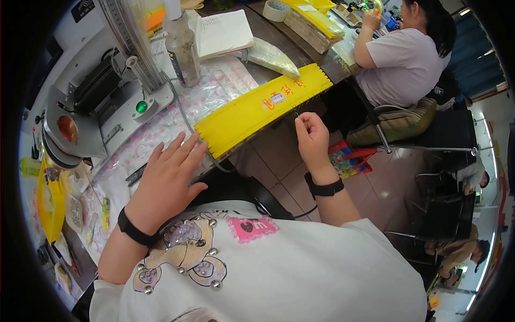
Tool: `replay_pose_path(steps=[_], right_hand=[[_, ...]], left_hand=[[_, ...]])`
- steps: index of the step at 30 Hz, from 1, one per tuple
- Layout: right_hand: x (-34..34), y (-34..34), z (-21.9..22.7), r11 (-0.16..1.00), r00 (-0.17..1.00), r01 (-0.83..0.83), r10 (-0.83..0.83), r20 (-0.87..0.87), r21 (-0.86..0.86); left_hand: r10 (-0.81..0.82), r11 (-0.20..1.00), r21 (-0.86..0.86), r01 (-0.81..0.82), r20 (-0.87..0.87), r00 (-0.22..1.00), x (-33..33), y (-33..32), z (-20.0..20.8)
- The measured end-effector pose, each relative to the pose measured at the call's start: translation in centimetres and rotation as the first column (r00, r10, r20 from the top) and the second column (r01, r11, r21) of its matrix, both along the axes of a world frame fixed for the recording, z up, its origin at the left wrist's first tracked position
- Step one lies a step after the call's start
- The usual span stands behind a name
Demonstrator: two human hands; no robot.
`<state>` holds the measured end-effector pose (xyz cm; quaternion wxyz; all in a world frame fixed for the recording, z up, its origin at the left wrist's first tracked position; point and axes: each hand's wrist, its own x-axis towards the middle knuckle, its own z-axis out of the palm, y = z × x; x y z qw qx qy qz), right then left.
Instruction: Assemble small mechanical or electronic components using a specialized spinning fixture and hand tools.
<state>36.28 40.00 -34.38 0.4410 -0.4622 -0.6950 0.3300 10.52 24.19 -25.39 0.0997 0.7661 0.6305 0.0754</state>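
Observation:
My left hand (173,180) is open, palm down with fingers spread, at the table's front edge. Its fingertips are close to a grey cable (185,112) and the left end of a long yellow strip (236,124) with stitched edges and red handwriting. A small white label (277,99) lies on that strip. My right hand (313,137) is closed in a pinch just off the strip's front edge, above the floor. Something tiny, dark and thin shows at its fingertips, too small to name. Under my left hand, a dark slim tool (135,175) is partly visible.
At the left stands a measuring column (131,40) on a base with a green button (141,107). Behind the strip are a clear bottle (183,51), a white notepad (224,33) and a tape roll (276,11). Another person (399,70) sits at the far right.

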Motion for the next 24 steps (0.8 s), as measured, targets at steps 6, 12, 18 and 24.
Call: replay_pose_path(steps=[6, 12, 18, 24], right_hand=[[-1.3, 1.1, -2.1, 0.990, 0.992, -0.016, -0.002, 0.128, 0.139], [-1.5, 1.9, -2.1, 0.970, 0.971, 0.014, -0.072, 0.228, 0.244], [-1.0, 1.6, -3.4, 0.962, 0.965, 0.021, -0.090, 0.247, 0.271], [-0.3, 0.7, -3.7, 0.994, 0.984, 0.109, -0.109, 0.139, 0.008]], left_hand=[[-0.022, 0.995, -0.096, 0.019, -0.029, 0.999, 0.0, 1.4, -0.7], [-0.004, 0.991, -0.134, 0.001, -0.020, 1.000, 0.4, 1.9, -0.3], [-0.005, 0.990, -0.141, 0.004, -0.001, 1.000, 0.4, 2.1, -0.2], [-0.018, 0.995, -0.102, 0.023, 0.049, 0.999, -0.4, 2.3, -0.4]])
